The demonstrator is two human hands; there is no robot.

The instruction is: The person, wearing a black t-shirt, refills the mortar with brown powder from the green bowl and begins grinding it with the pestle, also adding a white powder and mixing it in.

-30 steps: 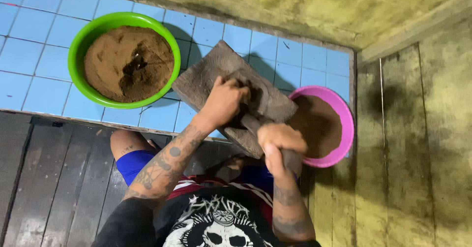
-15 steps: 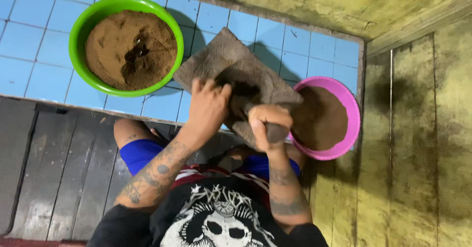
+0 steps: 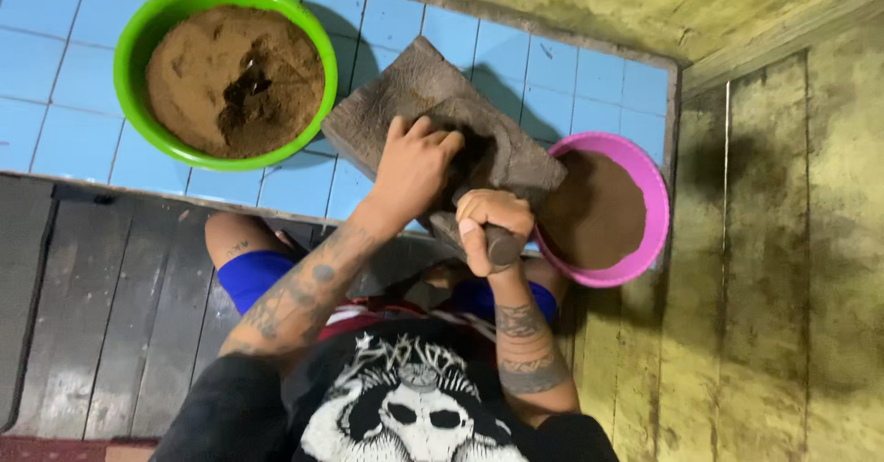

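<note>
Dark stone roller (image 3: 488,206) lies crosswise on the slanted grey grinding slab (image 3: 419,94), right hand (image 3: 493,225) clenched round its near end, left hand (image 3: 414,169) pressing its far part, grip unclear.

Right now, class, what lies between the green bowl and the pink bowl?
In the head view, the grey grinding stone lies between the green bowl and pink bowl, both hands on it.

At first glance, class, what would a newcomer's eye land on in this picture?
First the bright green bowl of brown powder at upper left on the blue tiles. Then the grey stone slab in the middle, where the left hand presses down and the right hand grips a roller. To its right sits a pink bowl of brown paste.
</note>
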